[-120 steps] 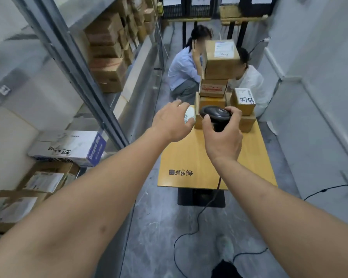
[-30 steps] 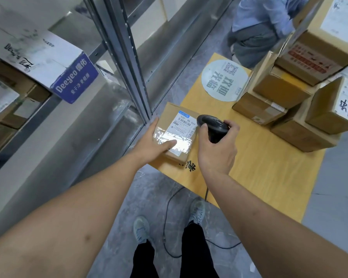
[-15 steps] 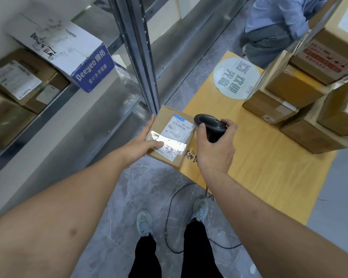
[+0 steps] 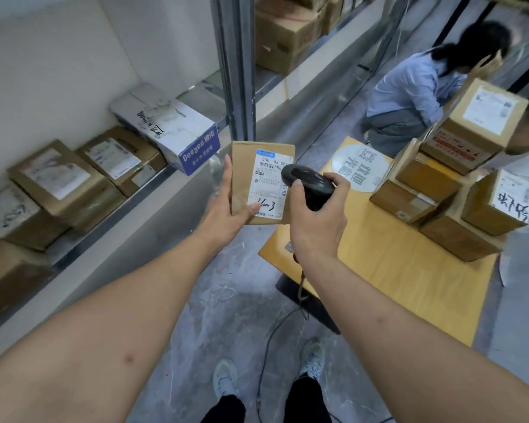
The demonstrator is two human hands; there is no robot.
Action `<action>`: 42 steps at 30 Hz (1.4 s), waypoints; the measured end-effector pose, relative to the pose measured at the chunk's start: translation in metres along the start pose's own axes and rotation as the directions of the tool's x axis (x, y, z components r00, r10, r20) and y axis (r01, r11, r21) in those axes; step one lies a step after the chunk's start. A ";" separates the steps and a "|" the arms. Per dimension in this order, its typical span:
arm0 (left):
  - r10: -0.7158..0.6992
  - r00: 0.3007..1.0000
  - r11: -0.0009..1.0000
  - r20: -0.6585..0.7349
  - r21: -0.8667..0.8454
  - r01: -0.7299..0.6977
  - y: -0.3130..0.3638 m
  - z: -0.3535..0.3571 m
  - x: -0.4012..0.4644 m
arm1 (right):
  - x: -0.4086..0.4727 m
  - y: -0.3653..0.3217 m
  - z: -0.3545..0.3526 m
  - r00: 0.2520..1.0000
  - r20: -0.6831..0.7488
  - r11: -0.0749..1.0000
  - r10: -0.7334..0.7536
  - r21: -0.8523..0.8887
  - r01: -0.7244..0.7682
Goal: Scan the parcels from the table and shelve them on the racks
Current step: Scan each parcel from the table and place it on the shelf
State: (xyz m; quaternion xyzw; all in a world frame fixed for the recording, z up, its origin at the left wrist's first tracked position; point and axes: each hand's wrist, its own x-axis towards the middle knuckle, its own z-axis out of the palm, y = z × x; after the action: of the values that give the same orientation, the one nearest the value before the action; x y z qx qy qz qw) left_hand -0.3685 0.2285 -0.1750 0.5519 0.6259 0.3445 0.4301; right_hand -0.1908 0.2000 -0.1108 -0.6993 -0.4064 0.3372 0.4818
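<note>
My left hand [image 4: 228,209] holds a small flat brown parcel [image 4: 242,175] up off the table, thumb across its white label, label facing me. My right hand [image 4: 316,222] grips a black corded barcode scanner [image 4: 307,181], its head just in front of the label's right edge. Several more brown parcels [image 4: 446,190] are stacked on the yellow table [image 4: 388,270] at the right. The metal rack [image 4: 165,190] on the left carries shelved boxes, among them a white and blue box [image 4: 168,126].
A grey rack upright [image 4: 237,65] stands just behind the held parcel. Two people crouch beyond the table, one in a blue shirt [image 4: 409,90]. The scanner cable [image 4: 275,334] trails over the grey floor by my feet. A round sticker [image 4: 359,167] lies on the table.
My left hand has lifted the parcel off the table's near corner and tilted its label up toward me. My right hand with the scanner has stayed beside it.
</note>
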 end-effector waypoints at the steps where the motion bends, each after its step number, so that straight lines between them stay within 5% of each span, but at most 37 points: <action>1: 0.026 1.000 1.000 -0.008 0.009 -0.026 0.003 -0.006 -0.002 | -0.006 -0.009 0.001 1.000 -0.008 1.000 -0.017 0.008 0.017; 12: 0.214 0.969 0.971 -0.126 0.138 -0.196 0.066 -0.065 -0.058 | -0.062 -0.094 -0.009 0.991 -0.001 0.990 -0.130 0.061 0.130; 20: 0.149 0.933 0.985 -0.327 0.131 -0.111 0.086 -0.085 -0.126 | -0.090 -0.120 -0.021 0.919 0.266 0.956 -0.291 0.129 0.265; 29: -0.031 0.750 0.973 -0.660 0.151 0.173 0.086 -0.127 -0.269 | -0.186 -0.130 -0.007 0.713 0.556 0.903 -0.427 0.220 0.370; 36: -0.173 0.576 0.948 -0.799 0.024 0.318 0.053 -0.178 -0.395 | -0.302 -0.138 0.016 0.533 0.677 0.857 -0.507 0.328 0.398; 42: -0.246 0.466 0.929 -0.850 -0.069 0.365 0.009 -0.230 -0.488 | -0.405 -0.137 0.048 0.462 0.731 0.855 -0.502 0.340 0.392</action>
State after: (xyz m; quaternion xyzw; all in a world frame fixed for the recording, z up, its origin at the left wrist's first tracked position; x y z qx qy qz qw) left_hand -0.5661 -0.2415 0.0007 0.2188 0.8628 0.4464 0.0917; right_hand -0.4450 -0.1144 0.0365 -0.3092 -0.7248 0.4991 0.3606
